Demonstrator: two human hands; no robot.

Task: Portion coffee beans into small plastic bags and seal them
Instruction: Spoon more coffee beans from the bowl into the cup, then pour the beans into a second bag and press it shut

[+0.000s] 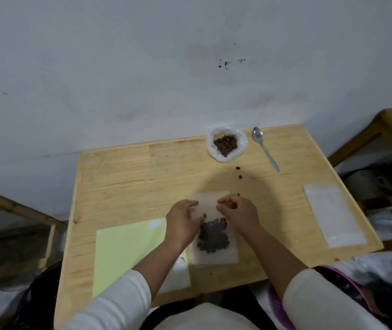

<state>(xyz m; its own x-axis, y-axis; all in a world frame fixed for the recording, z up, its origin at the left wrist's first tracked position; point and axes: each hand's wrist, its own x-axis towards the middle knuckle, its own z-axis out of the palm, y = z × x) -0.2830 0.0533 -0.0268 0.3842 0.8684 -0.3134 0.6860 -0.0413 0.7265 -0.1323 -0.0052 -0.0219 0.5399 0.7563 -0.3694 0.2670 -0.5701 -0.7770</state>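
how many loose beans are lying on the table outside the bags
3 clear ones: bean below the open bag, bean nearer the person, bean by the right hand. Others may be hidden.

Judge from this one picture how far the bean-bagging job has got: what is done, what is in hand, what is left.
Done: dark coffee beans already lie inside the small clear plastic bag, and the metal spoon lies set aside. In hand: the left hand and right hand work at the bag's top; whether it is sealed cannot be told. Left: beans remain in the white open supply bag.
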